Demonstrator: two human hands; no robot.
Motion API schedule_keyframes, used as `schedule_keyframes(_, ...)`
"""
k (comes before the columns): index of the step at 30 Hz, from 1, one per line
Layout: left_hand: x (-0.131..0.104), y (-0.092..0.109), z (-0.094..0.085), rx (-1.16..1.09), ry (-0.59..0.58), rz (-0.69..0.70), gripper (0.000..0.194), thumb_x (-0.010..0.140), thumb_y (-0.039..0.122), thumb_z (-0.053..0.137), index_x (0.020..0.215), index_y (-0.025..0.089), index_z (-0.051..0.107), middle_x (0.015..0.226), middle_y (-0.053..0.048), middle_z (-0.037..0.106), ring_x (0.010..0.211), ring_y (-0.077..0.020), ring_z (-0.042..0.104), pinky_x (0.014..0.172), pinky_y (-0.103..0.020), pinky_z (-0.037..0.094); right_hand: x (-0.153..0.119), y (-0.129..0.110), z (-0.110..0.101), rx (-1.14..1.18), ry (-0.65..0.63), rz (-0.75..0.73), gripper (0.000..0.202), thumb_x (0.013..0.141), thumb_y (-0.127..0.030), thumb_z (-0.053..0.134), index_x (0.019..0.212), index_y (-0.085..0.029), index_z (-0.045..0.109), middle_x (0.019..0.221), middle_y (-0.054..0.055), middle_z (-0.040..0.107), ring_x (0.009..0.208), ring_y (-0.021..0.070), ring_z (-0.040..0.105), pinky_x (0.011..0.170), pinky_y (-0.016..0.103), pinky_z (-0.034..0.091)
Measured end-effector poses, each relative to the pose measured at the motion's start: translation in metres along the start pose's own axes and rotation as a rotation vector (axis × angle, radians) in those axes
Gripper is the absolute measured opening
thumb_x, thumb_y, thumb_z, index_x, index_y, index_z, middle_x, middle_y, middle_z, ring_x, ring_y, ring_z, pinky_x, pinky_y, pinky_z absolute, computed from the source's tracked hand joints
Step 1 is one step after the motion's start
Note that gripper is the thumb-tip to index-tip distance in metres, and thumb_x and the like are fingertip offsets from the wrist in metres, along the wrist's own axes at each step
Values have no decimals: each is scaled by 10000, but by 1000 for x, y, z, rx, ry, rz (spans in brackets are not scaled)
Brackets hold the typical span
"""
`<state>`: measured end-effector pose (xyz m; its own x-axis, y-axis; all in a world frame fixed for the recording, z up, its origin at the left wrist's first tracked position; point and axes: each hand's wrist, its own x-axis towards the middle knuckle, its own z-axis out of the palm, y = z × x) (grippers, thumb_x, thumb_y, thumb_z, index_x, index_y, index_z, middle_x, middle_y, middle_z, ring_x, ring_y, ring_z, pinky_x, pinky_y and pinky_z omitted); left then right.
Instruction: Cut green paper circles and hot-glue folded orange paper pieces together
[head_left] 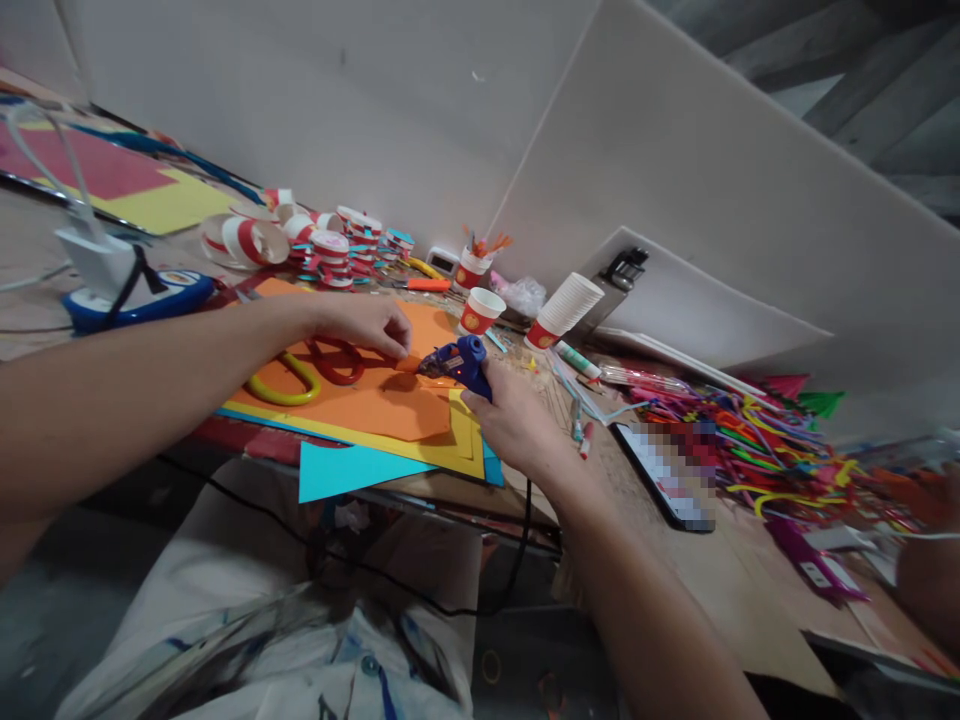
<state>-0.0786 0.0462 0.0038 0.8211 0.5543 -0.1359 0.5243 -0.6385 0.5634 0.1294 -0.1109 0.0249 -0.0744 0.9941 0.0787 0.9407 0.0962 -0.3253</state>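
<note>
My right hand (pixel 514 415) is wrapped round a blue hot glue gun (pixel 466 368), its nozzle pointing left. Just left of the nozzle, my left hand (pixel 373 325) is closed with its fingertips on a small orange paper piece (pixel 407 364). Below both hands lie orange paper sheets (pixel 390 408), stacked over yellow paper (pixel 466 455) and blue paper (pixel 352 472). Under my left forearm rest scissors with a yellow handle (pixel 283 392) and another pair with a red handle (pixel 346 375), partly hidden by the arm.
Cut paper-cup rings (pixel 251 242) and red-and-white cup pieces (pixel 328 258) sit at the back left. A paper cup (pixel 481 312) and a cup stack (pixel 564 310) stand beyond the glue gun. Rightward are a phone (pixel 664 475) and colourful pipe cleaners (pixel 742 440). A black cord (pixel 525 530) hangs off the edge.
</note>
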Motion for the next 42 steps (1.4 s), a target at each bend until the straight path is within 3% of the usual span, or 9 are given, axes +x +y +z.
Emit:
schedule_keyframes(5,2,-5,0,-4,-22,16,248,748,339,597,853,153,725,784,-34,705,704,-133,589,643,-227,377,0,-1,1,48,-43,-19,168,853,-258,489,985,-181,559,914,71,661,781,198,561,664,287,373)
schedule_keyframes(10,3,-6,0,17,-3,31,257,752,358,602,849,152,721,796,-33,710,717,-138,592,647,-226,370,-7,12,-7,76,-59,-13,167,844,-269,508,973,-186,575,912,61,662,804,203,567,706,305,403)
schedule_keyframes(24,1,-3,2,-16,14,0,217,740,329,594,801,149,700,736,-28,676,665,-130,561,613,-229,370,-18,52,-23,-27,35,87,209,877,-288,508,1034,-174,586,1034,101,660,943,246,589,782,345,429)
schedule_keyframes(33,0,-1,0,42,7,4,246,748,348,577,820,152,707,744,-27,690,672,-134,571,619,-223,371,-9,47,-18,-91,27,129,291,889,-301,488,1127,-154,567,1070,137,654,965,267,595,800,362,432)
schedule_keyframes(42,0,0,1,40,1,-6,249,743,342,585,836,151,715,728,-24,682,654,-129,555,610,-224,364,-5,41,-15,-87,38,122,205,872,-297,501,1021,-176,573,1028,115,652,895,246,596,756,335,432)
